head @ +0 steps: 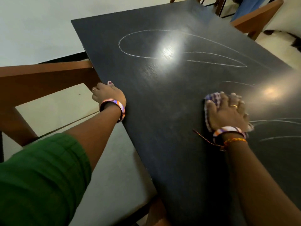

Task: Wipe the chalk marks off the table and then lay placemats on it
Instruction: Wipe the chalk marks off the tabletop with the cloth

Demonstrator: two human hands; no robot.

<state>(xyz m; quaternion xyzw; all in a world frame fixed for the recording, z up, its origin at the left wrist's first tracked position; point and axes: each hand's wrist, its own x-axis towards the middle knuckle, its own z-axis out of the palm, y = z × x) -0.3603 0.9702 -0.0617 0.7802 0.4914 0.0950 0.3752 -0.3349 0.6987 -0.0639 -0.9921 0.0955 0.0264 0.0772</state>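
Fingers [234, 99] of the right hand [228, 113] lie spread flat, pressing the cloth [211, 98] onto the dark surface [162, 128] while the left hand [108, 95] grips its edge, so wiping is underway, and next the cloth likely must sweep toward the chalk marks [138, 54] beyond it.

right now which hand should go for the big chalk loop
Right. The right hand already presses the cloth flat on the table, and the chalk loop lies ahead of it. The left hand holds the table's edge and has no cloth.
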